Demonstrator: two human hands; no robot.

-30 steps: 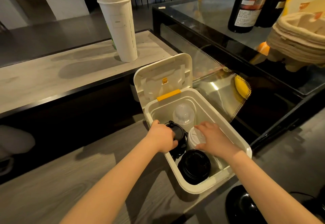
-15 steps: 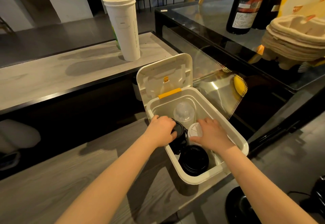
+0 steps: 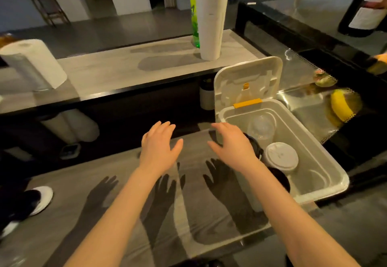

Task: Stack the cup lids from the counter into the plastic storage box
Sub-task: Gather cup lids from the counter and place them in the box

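The white plastic storage box [image 3: 326, 191] stands on the grey counter at the right, its hinged lid [image 3: 247, 82] raised. Inside lie a stack of white cup lids [image 3: 281, 157], clear dome lids [image 3: 260, 128] behind them, and black lids [image 3: 256, 145] at the near left wall, partly hidden by my right arm. More black lids [image 3: 281, 177] show beside my forearm. My left hand [image 3: 158, 147] hovers over the counter left of the box, fingers spread and holding nothing. My right hand [image 3: 232, 145] hovers at the box's left edge, also relaxed and holding nothing.
A tall stack of white paper cups [image 3: 210, 19] and a green bottle [image 3: 194, 21] stand on the raised shelf behind. A paper towel roll [image 3: 33, 61] lies at far left. A glass display case [image 3: 314, 42] flanks the right, with a dark bottle [image 3: 366, 9] on top.
Both hands have let go of the lids and come out of the box, moving left over the counter. The view has swung left.
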